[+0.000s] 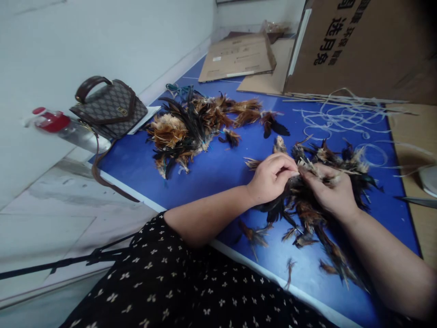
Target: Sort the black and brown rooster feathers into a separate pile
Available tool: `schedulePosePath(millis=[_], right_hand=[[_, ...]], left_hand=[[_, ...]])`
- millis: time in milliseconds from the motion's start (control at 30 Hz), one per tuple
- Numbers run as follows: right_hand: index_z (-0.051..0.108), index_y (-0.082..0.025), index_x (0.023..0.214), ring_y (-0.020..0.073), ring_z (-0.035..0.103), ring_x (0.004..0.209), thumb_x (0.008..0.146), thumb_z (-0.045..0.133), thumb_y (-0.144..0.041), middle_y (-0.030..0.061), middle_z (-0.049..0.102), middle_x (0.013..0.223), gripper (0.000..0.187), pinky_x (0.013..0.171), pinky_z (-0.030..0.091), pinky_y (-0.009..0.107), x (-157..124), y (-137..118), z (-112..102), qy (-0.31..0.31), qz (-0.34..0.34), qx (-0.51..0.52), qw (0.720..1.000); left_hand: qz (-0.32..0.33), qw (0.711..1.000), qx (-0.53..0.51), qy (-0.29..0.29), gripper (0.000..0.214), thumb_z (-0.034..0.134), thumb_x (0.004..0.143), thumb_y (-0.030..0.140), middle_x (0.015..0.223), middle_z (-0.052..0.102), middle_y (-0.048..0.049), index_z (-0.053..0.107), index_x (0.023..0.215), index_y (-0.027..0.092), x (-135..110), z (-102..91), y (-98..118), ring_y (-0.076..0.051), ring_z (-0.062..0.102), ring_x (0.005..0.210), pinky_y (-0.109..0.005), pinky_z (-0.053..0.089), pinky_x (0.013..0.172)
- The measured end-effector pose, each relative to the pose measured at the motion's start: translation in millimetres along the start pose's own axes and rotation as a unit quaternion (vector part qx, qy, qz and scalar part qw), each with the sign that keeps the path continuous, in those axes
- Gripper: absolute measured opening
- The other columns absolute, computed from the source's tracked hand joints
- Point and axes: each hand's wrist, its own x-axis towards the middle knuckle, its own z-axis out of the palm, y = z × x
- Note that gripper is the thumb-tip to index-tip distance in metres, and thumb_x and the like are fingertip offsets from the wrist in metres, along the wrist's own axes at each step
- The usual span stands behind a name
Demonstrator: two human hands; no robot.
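Note:
My left hand (272, 178) is closed in a pinch over the near pile of feathers (309, 214), its fingertips meeting at the quill ends of some feathers. What sits in that pinch is too small to make out. Just right of it, my right hand (332, 189) is closed around a small bunch of feathers (305, 166) with pale quills. Loose brown and black feathers lie under and in front of both hands. Farther left on the blue table (211, 168) is a larger heap of brown, black and tan feathers (184, 127).
Thin white strings (344, 114) lie tangled beyond my right hand, before a large cardboard box (362, 54). Flat cardboard (235, 57) rests at the back. A patterned handbag (112, 109) and a red-capped bottle (68, 130) stand at left. A dark pointed blade (418, 201) lies at far right.

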Motion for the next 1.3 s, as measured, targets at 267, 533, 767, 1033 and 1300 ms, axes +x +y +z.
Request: schedulePosePath(millis=[267, 533, 767, 1033, 1300], right_hand=[[0.059, -0.023, 0.072, 0.0168, 0.048, 0.059, 0.1, 0.069, -0.052, 0.0003, 0.054, 0.063, 0.041, 0.058, 0.038, 0.03, -2.5, -4.7, 13.4, 0.042, -0.075, -0.055, 0.995], [0.041, -0.026, 0.069, 0.019, 0.048, 0.062, 0.089, 0.063, -0.032, 0.0025, 0.05, 0.066, 0.03, 0.062, 0.034, 0.034, -4.7, 6.0, 15.9, 0.059, -0.159, -0.167, 0.971], [0.041, -0.025, 0.073, 0.0178, 0.047, 0.066, 0.083, 0.06, -0.028, 0.0019, 0.051, 0.071, 0.022, 0.062, 0.032, 0.032, -5.1, 9.9, 8.1, 0.019, -0.211, -0.216, 0.953], [0.041, -0.025, 0.075, 0.0174, 0.047, 0.065, 0.091, 0.059, -0.024, 0.0005, 0.049, 0.072, 0.024, 0.061, 0.033, 0.032, -6.5, 18.0, 7.4, 0.016, -0.241, -0.23, 0.943], [0.045, -0.025, 0.076, 0.0183, 0.052, 0.067, 0.092, 0.059, -0.026, 0.002, 0.055, 0.073, 0.021, 0.061, 0.036, 0.032, -4.8, 20.0, 6.1, 0.023, -0.258, -0.248, 0.934]], left_hand=[[-0.24, 0.934, -0.264, -0.028, 0.046, 0.089, 0.09, 0.058, 0.097, 0.074, -0.0041, 0.065, 0.097, 0.019, -0.7, 9.6, -6.0, -0.008, 0.055, 0.068, -0.027, 0.047, 0.066], [-0.289, 0.94, -0.172, -0.062, 0.028, 0.087, 0.092, 0.036, 0.069, 0.06, 0.0034, 0.065, 0.091, 0.019, 3.9, 0.3, -12.6, -0.009, 0.051, 0.06, -0.028, 0.041, 0.061], [-0.257, 0.949, -0.173, -0.054, 0.013, 0.078, 0.092, 0.023, 0.076, 0.067, 0.0013, 0.066, 0.09, 0.017, -0.3, -2.2, -20.5, -0.009, 0.057, 0.067, -0.025, 0.045, 0.067], [-0.236, 0.956, -0.165, -0.052, 0.01, 0.076, 0.092, 0.021, 0.082, 0.07, -0.0004, 0.067, 0.089, 0.016, -1.0, -4.7, -17.1, -0.01, 0.062, 0.077, -0.026, 0.05, 0.079], [-0.268, 0.945, -0.182, -0.033, 0.012, 0.079, 0.093, 0.023, 0.08, 0.069, 0.0016, 0.07, 0.091, 0.016, -1.8, -1.8, -19.6, -0.009, 0.059, 0.071, -0.027, 0.049, 0.078]])
